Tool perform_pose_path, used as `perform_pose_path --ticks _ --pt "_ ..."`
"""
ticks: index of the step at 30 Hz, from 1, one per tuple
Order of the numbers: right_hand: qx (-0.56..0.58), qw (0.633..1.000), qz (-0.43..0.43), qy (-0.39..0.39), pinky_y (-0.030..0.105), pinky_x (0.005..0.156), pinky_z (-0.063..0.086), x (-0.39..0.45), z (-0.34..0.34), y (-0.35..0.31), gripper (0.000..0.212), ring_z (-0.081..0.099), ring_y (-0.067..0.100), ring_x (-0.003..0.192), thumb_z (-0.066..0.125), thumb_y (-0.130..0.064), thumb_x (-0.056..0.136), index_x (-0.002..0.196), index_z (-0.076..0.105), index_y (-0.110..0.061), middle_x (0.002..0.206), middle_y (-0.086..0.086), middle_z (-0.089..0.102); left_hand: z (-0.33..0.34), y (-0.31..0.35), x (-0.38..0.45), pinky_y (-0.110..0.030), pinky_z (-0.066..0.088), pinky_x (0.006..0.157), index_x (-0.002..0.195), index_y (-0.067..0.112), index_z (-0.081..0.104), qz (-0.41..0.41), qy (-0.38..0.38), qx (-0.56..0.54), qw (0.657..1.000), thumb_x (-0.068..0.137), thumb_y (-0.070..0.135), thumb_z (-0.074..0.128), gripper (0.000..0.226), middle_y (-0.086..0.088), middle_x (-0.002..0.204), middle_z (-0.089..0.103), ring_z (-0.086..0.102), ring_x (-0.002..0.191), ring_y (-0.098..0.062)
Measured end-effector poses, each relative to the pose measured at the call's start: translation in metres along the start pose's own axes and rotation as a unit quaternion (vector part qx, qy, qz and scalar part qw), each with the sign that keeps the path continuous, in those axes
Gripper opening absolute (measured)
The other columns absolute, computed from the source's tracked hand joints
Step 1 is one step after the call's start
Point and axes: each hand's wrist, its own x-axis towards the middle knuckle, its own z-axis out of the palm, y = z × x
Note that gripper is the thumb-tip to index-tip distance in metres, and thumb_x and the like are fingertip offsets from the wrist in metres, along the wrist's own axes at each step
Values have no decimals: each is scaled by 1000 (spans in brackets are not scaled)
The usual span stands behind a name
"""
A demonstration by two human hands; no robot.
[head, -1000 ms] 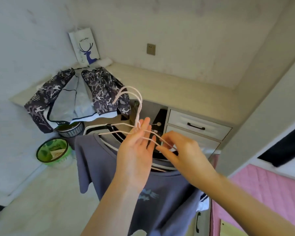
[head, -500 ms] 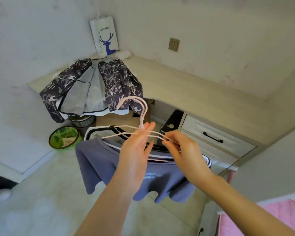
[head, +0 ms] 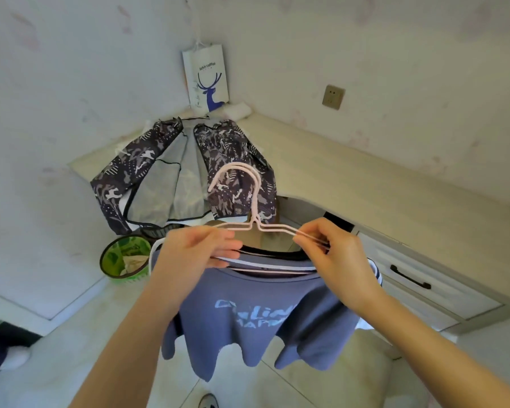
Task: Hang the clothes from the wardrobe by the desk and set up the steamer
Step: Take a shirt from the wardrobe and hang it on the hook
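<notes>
Two hands (head: 199, 248) (head: 333, 257) grip two pink hangers (head: 249, 198) — one blue T-shirt (head: 256, 316).

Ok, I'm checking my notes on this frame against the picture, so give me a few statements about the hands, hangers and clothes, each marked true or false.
1. Both hands hold the pink hangers. True: the left hand and right hand each grip a shoulder wire.
2. The blue T-shirt lies on the desk. False: it hangs from the hangers.
3. The patterned jacket is draped over the desk corner. True.
4. The green basket sits on the desk. False: it is on the floor.
</notes>
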Motion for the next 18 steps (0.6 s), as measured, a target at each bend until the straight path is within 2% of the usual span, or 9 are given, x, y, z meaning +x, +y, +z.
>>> perform_pose_path --ticks 2,3,5,7,8,11,13,15,18 --pt "-2 1000 8 8 21 68 47 20 11 -5 5 61 12 74 65 -25 89 85 64 -22 79 -4 68 -27 -4 23 -17 54 72 96 17 72 101 89 86 987 90 19 64 10 5 82 75 70 78 -5" --pt "-2 1000 15 11 17 67 46 31 17 -7 5 61 11 74 65 -25 89 85 65 -21 79 -5 68 -41 -8 35 -11 49 76 100 21 71 141 110 141 974 87 23 68 13 11 88 73 67 83 1" --pt "-6 1000 22 15 11 65 43 51 28 -13 6 60 8 73 67 -25 87 83 66 -21 77 -7 69 -68 -19 63 -6 38 87 114 29 65 185 74 251 947 81 30 73 34 23 107 62 55 102 6" --pt "-7 999 34 16 9 63 42 68 40 -20 7 59 4 71 68 -25 87 82 66 -20 74 -9 68 -89 -28 91 -12 34 95 125 32 57 190 -7 309 932 79 34 75 49 25 113 54 47 112 2" --pt "-8 999 33 13 9 62 41 77 45 -23 8 57 3 68 68 -25 86 81 65 -21 72 -11 66 -97 -32 103 -18 36 97 124 32 56 195 -26 320 927 80 35 74 48 22 113 55 48 112 -2" --pt "-4 999 32 1 9 60 39 95 55 -26 11 55 0 63 68 -22 87 78 62 -21 66 -18 62 -114 -37 131 -31 43 89 106 24 62 223 -4 342 913 88 40 64 24 8 98 61 54 97 -12" --pt "-19 1000 24 5 10 61 39 114 69 -29 11 56 1 65 67 -22 88 79 62 -19 68 -19 63 -130 -35 153 -27 40 78 96 20 62 243 2 350 905 91 45 51 28 8 88 57 52 86 -10" --pt "-28 999 24 30 12 61 42 133 83 -34 11 58 4 69 66 -24 88 81 63 -16 71 -13 65 -144 -32 175 -27 36 69 87 24 55 291 14 372 881 95 46 45 25 12 79 50 49 75 -8" --pt "-38 999 7 36 16 63 44 145 86 -34 13 59 8 73 65 -25 88 84 63 -14 76 -7 66 -143 -25 182 -35 41 58 82 23 51 311 59 375 871 98 44 41 28 9 71 46 48 64 -14"
